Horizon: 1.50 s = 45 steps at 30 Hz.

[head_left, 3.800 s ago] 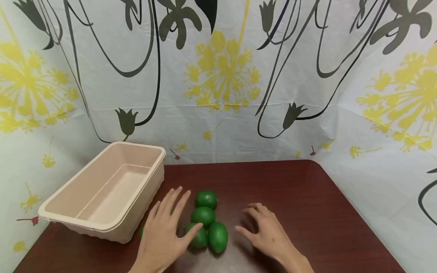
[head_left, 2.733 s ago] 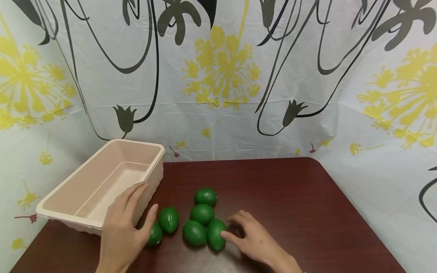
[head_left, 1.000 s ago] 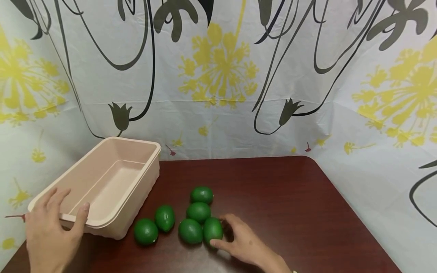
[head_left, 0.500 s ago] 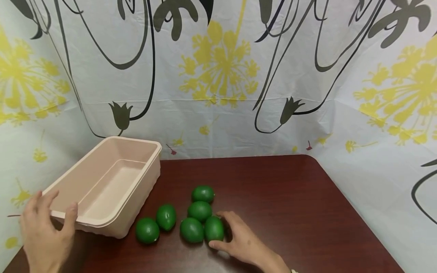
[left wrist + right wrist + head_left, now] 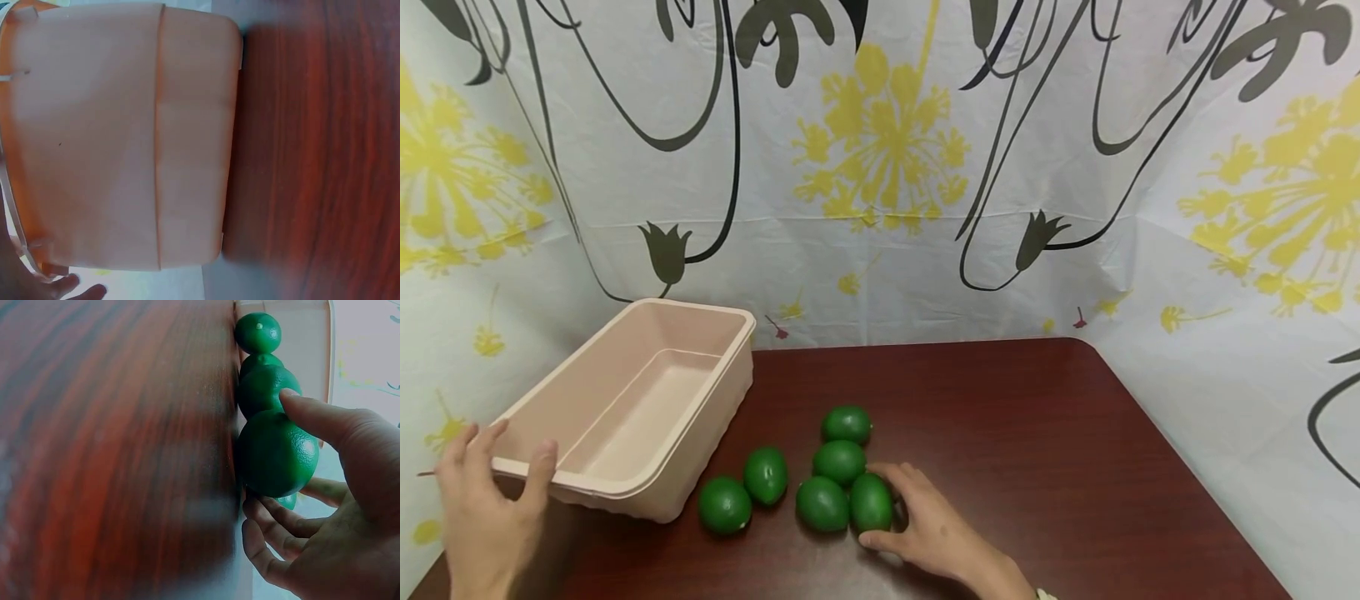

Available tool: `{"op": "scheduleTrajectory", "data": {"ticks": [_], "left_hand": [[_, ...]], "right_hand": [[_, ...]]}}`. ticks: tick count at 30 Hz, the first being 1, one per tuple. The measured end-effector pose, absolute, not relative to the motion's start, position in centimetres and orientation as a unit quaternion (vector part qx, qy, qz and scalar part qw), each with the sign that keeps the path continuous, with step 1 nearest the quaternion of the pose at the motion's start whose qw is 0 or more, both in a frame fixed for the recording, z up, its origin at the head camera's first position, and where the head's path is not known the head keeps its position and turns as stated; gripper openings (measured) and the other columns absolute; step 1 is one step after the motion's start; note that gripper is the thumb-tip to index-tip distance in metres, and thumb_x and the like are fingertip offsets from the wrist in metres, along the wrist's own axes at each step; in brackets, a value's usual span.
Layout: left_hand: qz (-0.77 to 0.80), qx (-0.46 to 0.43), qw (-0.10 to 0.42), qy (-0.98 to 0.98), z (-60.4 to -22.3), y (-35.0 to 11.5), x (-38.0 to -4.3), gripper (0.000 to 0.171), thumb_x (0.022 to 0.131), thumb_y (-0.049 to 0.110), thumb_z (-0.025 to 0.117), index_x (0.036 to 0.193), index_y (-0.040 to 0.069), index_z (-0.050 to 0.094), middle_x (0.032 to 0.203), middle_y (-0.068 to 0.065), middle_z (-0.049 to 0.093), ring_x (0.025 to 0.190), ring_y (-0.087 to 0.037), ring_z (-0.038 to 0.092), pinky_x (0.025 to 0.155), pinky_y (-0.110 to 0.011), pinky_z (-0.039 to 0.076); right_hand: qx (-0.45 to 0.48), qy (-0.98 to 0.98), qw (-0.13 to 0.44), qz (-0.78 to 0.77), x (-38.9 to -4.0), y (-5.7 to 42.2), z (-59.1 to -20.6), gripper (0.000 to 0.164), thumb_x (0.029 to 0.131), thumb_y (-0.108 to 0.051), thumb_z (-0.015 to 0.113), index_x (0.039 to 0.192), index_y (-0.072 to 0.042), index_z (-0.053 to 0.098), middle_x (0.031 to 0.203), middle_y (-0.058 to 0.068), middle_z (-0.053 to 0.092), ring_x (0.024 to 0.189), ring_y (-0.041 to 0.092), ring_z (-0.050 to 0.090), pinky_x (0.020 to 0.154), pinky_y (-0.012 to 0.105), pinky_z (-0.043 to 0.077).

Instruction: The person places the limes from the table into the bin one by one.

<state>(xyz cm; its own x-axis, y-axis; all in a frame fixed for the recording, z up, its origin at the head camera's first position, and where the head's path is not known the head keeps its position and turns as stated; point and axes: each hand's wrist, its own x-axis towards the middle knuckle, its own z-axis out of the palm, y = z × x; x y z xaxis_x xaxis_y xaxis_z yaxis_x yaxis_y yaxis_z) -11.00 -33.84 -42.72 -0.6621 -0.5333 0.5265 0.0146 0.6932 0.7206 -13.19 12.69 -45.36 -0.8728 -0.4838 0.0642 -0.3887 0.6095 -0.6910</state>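
Note:
Several glossy green limes lie on the dark red table. My right hand (image 5: 936, 529) is around the nearest right-hand lime (image 5: 872, 503), thumb on its near side and fingers on its far side. In the right wrist view the thumb (image 5: 312, 415) reaches over that lime (image 5: 275, 453), with curled fingers beneath. Touching it are a left lime (image 5: 822, 504) and a middle lime (image 5: 839, 462). A beige plastic bin (image 5: 700, 417) stands at the left. At its near left corner is my left hand (image 5: 490, 517), fingers spread and loosely bent; whether it touches the rim is unclear.
Two more limes, one rounder (image 5: 725, 506) and one upright (image 5: 766, 476), lie beside the bin. Another lime (image 5: 847, 425) is at the back of the group. Patterned white sheeting (image 5: 880, 275) hangs behind the table (image 5: 1037, 433).
My left hand moved from above the limes, past the bin's near side, to its left corner. My right hand came left and closed around the nearest right-hand lime.

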Motion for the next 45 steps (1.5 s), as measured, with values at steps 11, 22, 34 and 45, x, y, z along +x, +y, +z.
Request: {"op": "scheduleTrajectory", "data": {"ticks": [11,22,34,45], "left_hand": [[-0.366,0.222,0.256,-0.867,-41.8,-34.6,-11.0,0.082,0.097,0.04,0.064,0.162,0.001,0.031,0.165,-0.029,0.021,0.154,-0.052,0.024,0.129,-0.059,0.017],[-0.385,0.225,0.252,-0.859,-41.8,-34.5,-11.0,0.087,0.096,0.039,0.065,0.166,0.006,0.023,0.167,-0.028,0.019,0.155,-0.051,0.023,0.13,-0.056,0.015],[-0.384,0.241,0.229,-0.861,-41.5,-34.1,-11.4,0.092,0.098,0.044,0.062,0.167,0.005,0.015,0.169,-0.03,0.013,0.156,-0.054,0.019,0.129,-0.062,0.016],[-0.406,0.223,0.238,-0.854,-41.9,-35.1,-11.1,0.09,0.098,0.039,0.063,0.168,0.01,0.016,0.172,-0.027,0.015,0.161,-0.046,0.014,0.132,-0.054,0.009]], "right_hand": [[-0.234,0.898,0.072,-0.365,-13.5,12.7,-45.1,0.074,0.084,-0.045,0.085,0.148,-0.023,0.053,0.137,0.0,0.062,0.123,0.024,0.063,0.094,0.04,0.056],[-0.23,0.893,0.042,-0.384,-13.8,12.8,-45.1,0.067,0.083,-0.038,0.087,0.141,-0.02,0.058,0.123,-0.006,0.065,0.103,0.007,0.063,0.084,0.029,0.055],[-0.215,0.887,-0.015,-0.408,-13.9,12.9,-45.0,0.069,0.082,-0.038,0.087,0.143,-0.025,0.057,0.127,-0.01,0.066,0.11,0.009,0.065,0.092,0.033,0.057],[-0.201,0.875,-0.037,-0.439,-13.4,12.1,-45.0,0.071,0.081,-0.034,0.089,0.143,-0.033,0.055,0.124,-0.017,0.063,0.1,0.008,0.064,0.088,0.033,0.058]]}}
